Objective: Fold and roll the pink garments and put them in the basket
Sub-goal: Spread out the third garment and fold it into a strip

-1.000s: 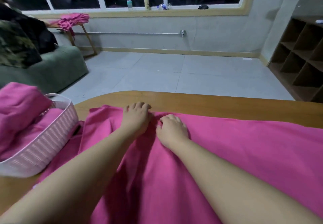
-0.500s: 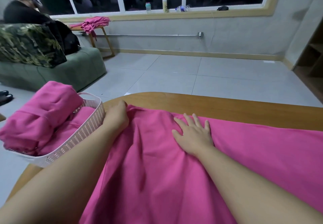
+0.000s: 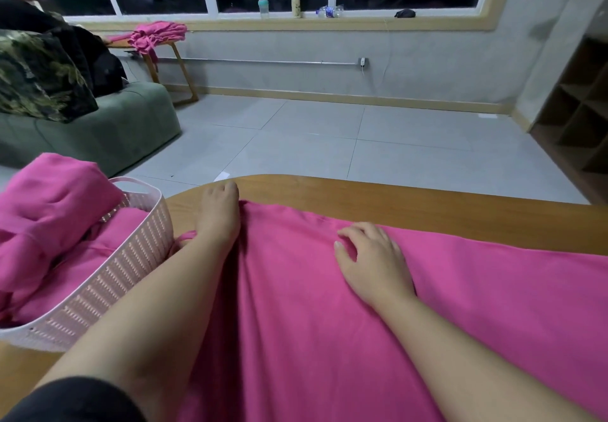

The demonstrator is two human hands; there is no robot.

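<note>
the pink garment [image 3: 329, 306] is spread across the wooden table [image 3: 394, 201], filling the lower middle and lower right of the frame, with soft folds running from its far edge toward the bottom. its upper left corner is gripped by the left hand [image 3: 218, 214], just left of centre; the fingers are curled over the cloth edge and reach onto the bare wood beyond it. a small bit of pink cloth is seen bunched under the wrist, beside the basket. the right hand [image 3: 371, 260] is laid on top of the garment right of centre, palm down, fingers loosely bent and spread, pressing the cloth without anything being held in it.

the white slatted basket [image 3: 108, 277] is placed at the left edge of the frame on the table's left end, just beside the left forearm. folded pink garments [image 3: 49, 211] are piled in it, rising above its rim.

in the upper left, a green sofa [image 3: 108, 125] is seen with a dark patterned cushion [image 3: 36, 76] and a seated person in dark clothing, only partly in frame. more pink cloth [image 3: 158, 35] is heaped on a small wooden side table [image 3: 184, 73] by the wall. bottles [image 3: 295, 0] are lined along the window sill at the top centre. a wooden cubby shelf [image 3: 582, 115] is set at the right edge.
</note>
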